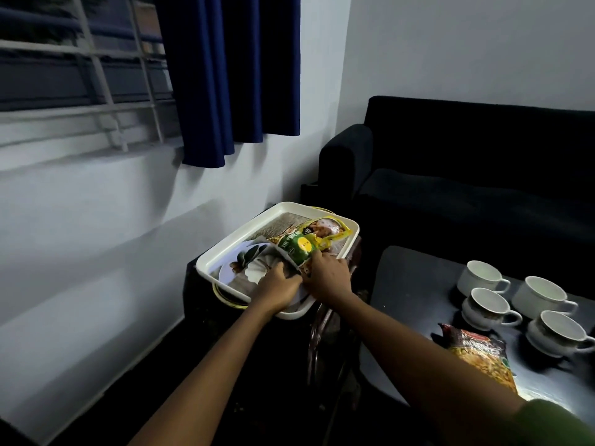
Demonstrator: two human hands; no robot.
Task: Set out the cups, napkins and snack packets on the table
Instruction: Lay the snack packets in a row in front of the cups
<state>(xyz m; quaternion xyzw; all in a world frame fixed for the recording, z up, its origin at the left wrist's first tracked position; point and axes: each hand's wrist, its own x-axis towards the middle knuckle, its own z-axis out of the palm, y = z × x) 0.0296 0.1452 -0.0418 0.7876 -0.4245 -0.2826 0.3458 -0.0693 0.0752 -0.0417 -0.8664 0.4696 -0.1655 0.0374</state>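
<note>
Snack packets are split up right now: a green one [297, 249] and a yellow one [325, 230] sit in the cream tray [231, 241], and another packet [479, 355] lies on the dark counter [405, 284] just beside the four white cups [521, 300]. Both my hands are in the tray's near corner. Left hand [277, 289] looks curled over a napkin [257, 268], right hand [326, 276] pinches the green packet's lower edge, I think. Dark sofa [467, 175] sits behind.
</note>
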